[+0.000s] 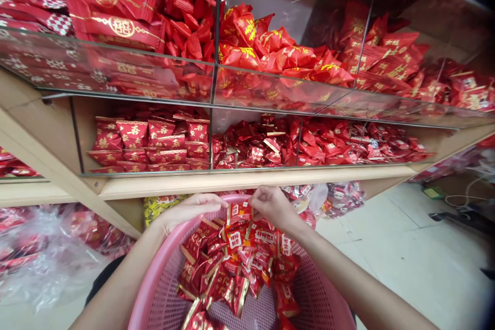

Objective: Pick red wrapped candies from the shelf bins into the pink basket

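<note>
A pink plastic basket [141, 296], partly filled with small red-and-gold wrapped candies [222, 281], stands before me. Over its far side, my right hand [270, 207] is closed in a pinch on the right edge of a red candy packet [240, 212] with a white label. My left hand [197, 207] reaches across the left rim, fingers stretched out and their tips at the packet's left edge. Whether those tips grip it or only touch it is hard to see, and the left thumb is mostly hidden. More white-labelled packets [235, 240] lie just below.
Wooden shelving [247, 181] with glass fronts and dividers rises ahead, its compartments holding red packets [150, 139]. Clear plastic bags of candy [50, 252] sit low at left. Beyond the basket are a yellow bag [160, 206] and more bagged candy [344, 198]. Pale tiled floor [417, 247] shows at right.
</note>
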### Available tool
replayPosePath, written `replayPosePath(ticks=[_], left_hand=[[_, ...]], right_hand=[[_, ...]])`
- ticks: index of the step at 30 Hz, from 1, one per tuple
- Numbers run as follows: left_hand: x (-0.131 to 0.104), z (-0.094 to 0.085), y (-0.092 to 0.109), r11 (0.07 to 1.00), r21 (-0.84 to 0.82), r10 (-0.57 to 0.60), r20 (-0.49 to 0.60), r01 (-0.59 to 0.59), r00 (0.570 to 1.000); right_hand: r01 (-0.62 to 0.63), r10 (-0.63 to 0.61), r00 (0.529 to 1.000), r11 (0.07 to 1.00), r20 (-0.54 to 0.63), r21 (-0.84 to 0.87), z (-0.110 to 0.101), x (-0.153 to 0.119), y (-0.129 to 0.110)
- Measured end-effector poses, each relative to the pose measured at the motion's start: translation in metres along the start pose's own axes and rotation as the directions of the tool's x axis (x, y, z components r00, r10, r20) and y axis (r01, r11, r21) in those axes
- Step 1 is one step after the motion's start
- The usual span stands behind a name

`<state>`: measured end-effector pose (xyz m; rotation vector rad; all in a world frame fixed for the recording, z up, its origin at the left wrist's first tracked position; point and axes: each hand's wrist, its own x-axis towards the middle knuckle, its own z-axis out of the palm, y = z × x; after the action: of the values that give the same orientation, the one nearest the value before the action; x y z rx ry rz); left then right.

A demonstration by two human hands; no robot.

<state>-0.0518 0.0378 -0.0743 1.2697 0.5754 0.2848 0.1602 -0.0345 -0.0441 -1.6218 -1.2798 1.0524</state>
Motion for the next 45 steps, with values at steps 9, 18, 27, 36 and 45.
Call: replayPosePath(ticks=[9,18,27,36,45], left_hand=[[0.0,0.0,-0.001,0.999,0.018,0.039,-0.014,-0.039,0.999],[0.0,0.0,-0.001,0.998,0.044,0.045,-0.011,-0.045,0.999],[0.0,0.0,0.0,0.996,0.072,0.057,-0.018,-0.056,0.998],[-0.002,0.003,0.003,0.999,0.03,0.039,-0.028,-0.038,0.999],[-0.001,0.002,0.0,0.999,-0.019,0.045,-0.015,-0.045,0.999]], right_hand=[[0.144,-0.118,0.989,0.903,0.089,-0.404,0.013,0.013,-0.005],[0.483,-0.27,0.873,0.592,0.405,-0.645,-0.016,-0.003,-0.004],[0.613,-0.265,0.778,0.517,0.569,-0.598,-0.036,0.0,-0.004],[0.566,-0.327,0.803,0.683,0.499,-0.462,-0.048,0.004,0.003],[0.279,-0.231,0.942,0.942,0.243,-0.188,-0.06,-0.006,0.001]])
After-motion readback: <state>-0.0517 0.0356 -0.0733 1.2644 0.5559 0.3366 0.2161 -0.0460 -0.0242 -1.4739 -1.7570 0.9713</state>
